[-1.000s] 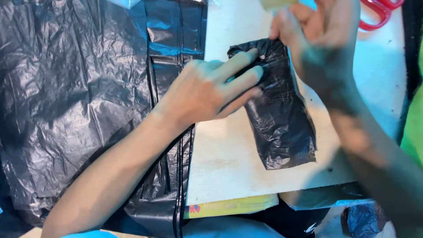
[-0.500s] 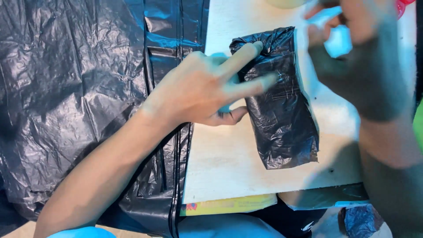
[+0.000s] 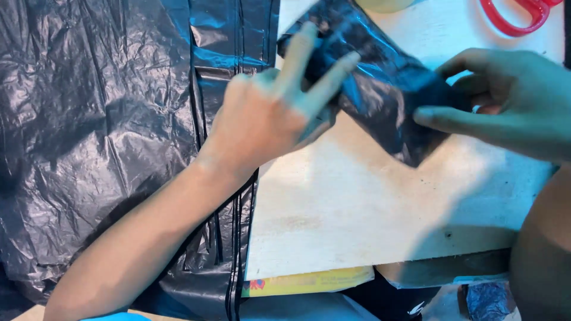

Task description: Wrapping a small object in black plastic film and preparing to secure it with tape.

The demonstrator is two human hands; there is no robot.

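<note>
A small folded black plastic packet (image 3: 380,89) is lifted off the pale wooden board (image 3: 357,208) and tilted. My left hand (image 3: 273,107) grips its left end, with the index and middle fingers spread over the top. My right hand (image 3: 505,98) comes in from the right and pinches the packet's right end between thumb and fingers. Both hands hold the same packet above the board's upper half.
A large crinkled black plastic sheet (image 3: 89,131) covers the left side, with folded black strips (image 3: 238,53) along the board's left edge. Red scissors (image 3: 517,15) lie at the top right. A yellow printed sheet (image 3: 309,279) sticks out under the board's front edge.
The packet lay flat on the board under my left fingers; now it is raised and turned sideways. My right hand came down from the top and took hold of its right end.
</note>
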